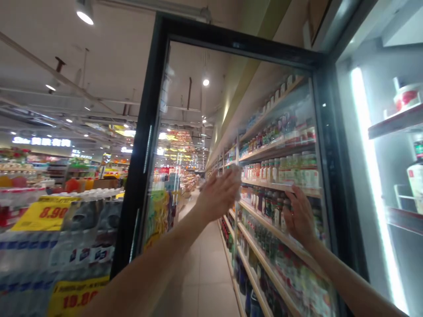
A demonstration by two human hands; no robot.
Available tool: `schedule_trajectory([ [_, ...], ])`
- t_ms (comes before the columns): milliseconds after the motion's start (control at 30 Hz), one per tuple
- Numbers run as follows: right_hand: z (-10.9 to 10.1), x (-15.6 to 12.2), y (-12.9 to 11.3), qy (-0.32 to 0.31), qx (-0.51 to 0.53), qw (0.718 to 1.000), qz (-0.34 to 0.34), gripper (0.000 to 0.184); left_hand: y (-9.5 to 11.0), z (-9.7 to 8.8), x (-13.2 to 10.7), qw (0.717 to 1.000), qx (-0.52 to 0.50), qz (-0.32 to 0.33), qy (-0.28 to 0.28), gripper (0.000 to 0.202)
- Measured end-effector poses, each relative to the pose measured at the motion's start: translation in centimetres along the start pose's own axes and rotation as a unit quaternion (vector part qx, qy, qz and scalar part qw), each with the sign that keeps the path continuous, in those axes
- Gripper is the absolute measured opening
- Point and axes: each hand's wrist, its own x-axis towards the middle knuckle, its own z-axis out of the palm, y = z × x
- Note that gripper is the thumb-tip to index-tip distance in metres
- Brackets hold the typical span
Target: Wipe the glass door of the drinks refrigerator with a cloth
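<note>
A glass fridge door [185, 110] in a black frame [142, 145] stands swung open in front of me. My left hand [220, 191] lies against the glass near its middle with the fingers stretched out. It is smeared by motion, and a pale blur sits at the fingertips. My right hand [299, 215] rests flat on the glass nearer the hinge side, fingers spread and empty. Through the glass I see shelves of bottled drinks [284, 171] running along an aisle.
The lit fridge interior [396, 176] is at the right, with a few containers on its shelves. At the left are stacked packs of bottled water [82, 229] with yellow price signs [46, 213]. A tiled aisle floor [208, 264] runs ahead.
</note>
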Motion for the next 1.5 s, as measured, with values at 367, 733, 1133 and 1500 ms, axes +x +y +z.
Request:
schedule_trajectory([
  [367, 1.2, 6.4, -15.7, -0.012, 0.290, 0.956, 0.034, 0.052, -0.5, 0.1, -1.4, 0.990, -0.038, -0.074, 0.111, 0.071],
  [733, 2.4, 6.5, -7.6, -0.034, -0.020, 0.992, 0.123, 0.039, -1.8, -1.5, -8.7, 0.969, 0.107, -0.207, 0.084, 0.069],
  [1133, 4.1, 5.1, -13.2, -0.093, 0.058, 0.988, -0.113, 0.041, -2.1, -0.7, -8.8, 0.966, 0.096, -0.224, 0.091, 0.072],
  [1500, 2.7, 1.9, -9.6, 0.001, 0.001, 0.997, 0.077, 0.043, -2.3, 0.0, -8.6, 0.964, 0.073, -0.244, 0.071, 0.072],
])
